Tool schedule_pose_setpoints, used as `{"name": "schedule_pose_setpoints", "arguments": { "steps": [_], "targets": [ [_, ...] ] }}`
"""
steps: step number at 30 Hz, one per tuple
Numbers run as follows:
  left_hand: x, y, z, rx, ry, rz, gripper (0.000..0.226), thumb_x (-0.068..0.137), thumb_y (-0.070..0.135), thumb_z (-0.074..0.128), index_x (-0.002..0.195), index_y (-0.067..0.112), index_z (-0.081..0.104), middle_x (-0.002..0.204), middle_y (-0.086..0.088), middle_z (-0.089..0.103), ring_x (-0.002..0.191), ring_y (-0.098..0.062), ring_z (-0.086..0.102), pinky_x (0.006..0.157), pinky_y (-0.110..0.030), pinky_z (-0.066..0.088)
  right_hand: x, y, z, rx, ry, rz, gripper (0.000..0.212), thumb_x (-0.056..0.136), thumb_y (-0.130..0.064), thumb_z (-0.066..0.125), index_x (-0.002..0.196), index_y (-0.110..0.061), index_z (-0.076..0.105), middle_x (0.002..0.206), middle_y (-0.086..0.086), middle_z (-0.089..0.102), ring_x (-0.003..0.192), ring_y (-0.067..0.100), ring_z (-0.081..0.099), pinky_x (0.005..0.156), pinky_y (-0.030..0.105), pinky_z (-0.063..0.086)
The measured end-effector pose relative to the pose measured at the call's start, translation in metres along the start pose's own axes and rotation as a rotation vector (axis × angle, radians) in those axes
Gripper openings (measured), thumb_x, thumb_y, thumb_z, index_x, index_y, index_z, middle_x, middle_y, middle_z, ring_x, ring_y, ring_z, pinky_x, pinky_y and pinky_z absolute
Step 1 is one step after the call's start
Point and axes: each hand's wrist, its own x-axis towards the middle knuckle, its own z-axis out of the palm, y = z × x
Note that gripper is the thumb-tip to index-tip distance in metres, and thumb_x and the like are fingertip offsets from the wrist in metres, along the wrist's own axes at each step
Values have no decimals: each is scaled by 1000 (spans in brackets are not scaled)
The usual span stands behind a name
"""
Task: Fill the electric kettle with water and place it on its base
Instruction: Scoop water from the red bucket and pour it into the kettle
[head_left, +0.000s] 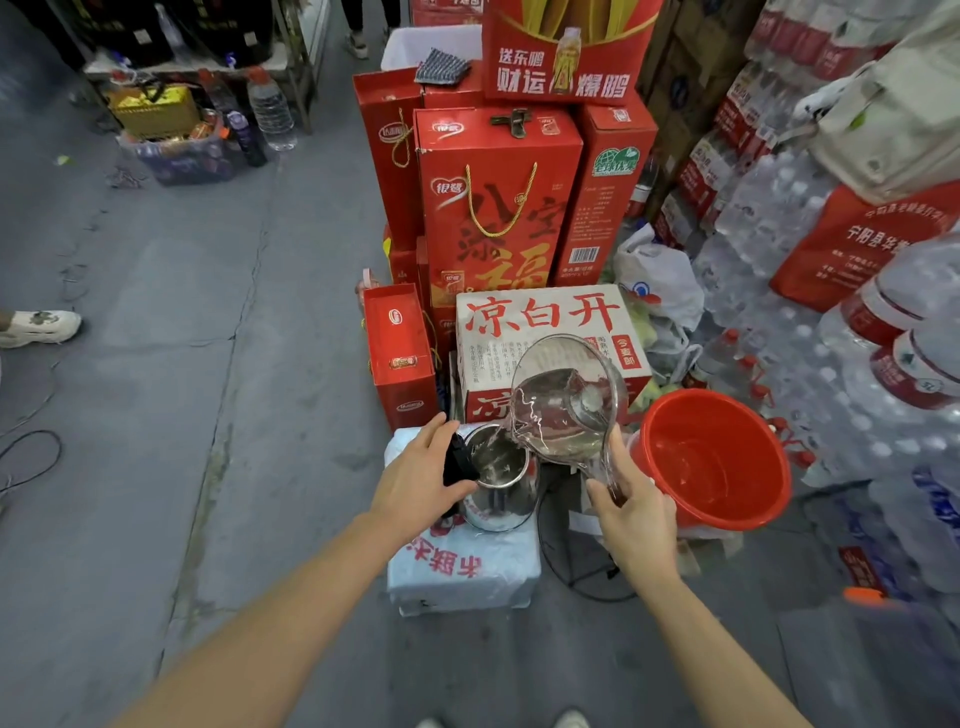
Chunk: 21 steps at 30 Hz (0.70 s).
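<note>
Shop floor, boxes stacked: filling's underway, right hand (631, 512) tips glass jug (563, 402) into kettle (500, 480), left hand (415, 480) gripping its handle. Base placement left.

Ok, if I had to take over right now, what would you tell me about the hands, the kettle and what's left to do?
Left hand: holding the black handle of the steel kettle to steady it; lid open.
Right hand: grip closed on the handle of a clear jug, tipped so water pours into the kettle.
The kettle stands on a wrapped pack on the floor. A red bucket holding water sits to its right.
Done: pouring has started; some water is in the kettle.
Left: finish filling, set the jug down, close the lid, put the kettle on its base. I can't pick out the base for sure.
</note>
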Motion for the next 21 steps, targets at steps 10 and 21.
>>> {"name": "schedule_pose_setpoints", "arguments": {
  "steps": [10,21],
  "targets": [
    [0,3,0,3,8,6,84,78,47,72,147,22,30,160,2,21,110,-26,61,90,-39,52,-4,-4,-4,-104,9,-57,75,92,-24,66,149,-47,22,51,1,52,51,23,57,58,36,54],
    [1,8,-1,6,-7,1,84,80,47,70,147,22,29,160,3,19,117,-23,58,91,-40,52,-8,1,-2,582,-211,286,78,93,-5,63,155,-35,26,65,22,65,40,19,46,36,29,42]
  ]
}}
